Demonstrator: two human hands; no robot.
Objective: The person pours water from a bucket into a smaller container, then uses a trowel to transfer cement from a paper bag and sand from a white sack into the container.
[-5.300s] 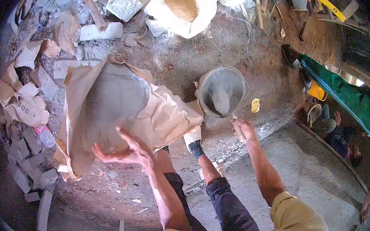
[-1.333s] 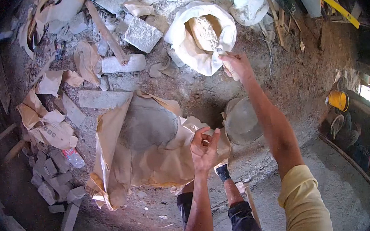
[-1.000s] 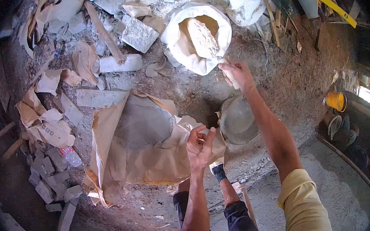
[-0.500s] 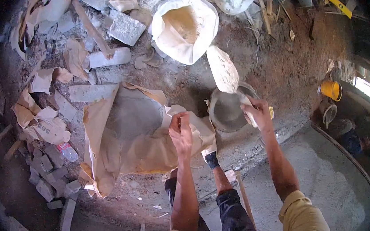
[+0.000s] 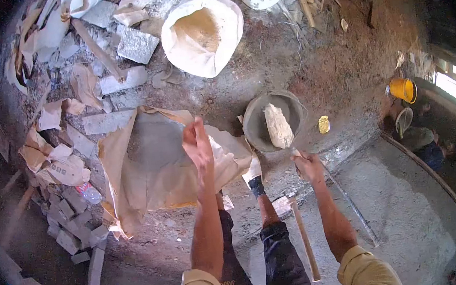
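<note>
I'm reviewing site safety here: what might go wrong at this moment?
The heaped trowel in the right hand hangs over the bucket; a tilt may spill powder past the rim onto the foot beside it. Fine powder may puff up as dust. The left hand is free, so nothing steadies the bucket.
</note>
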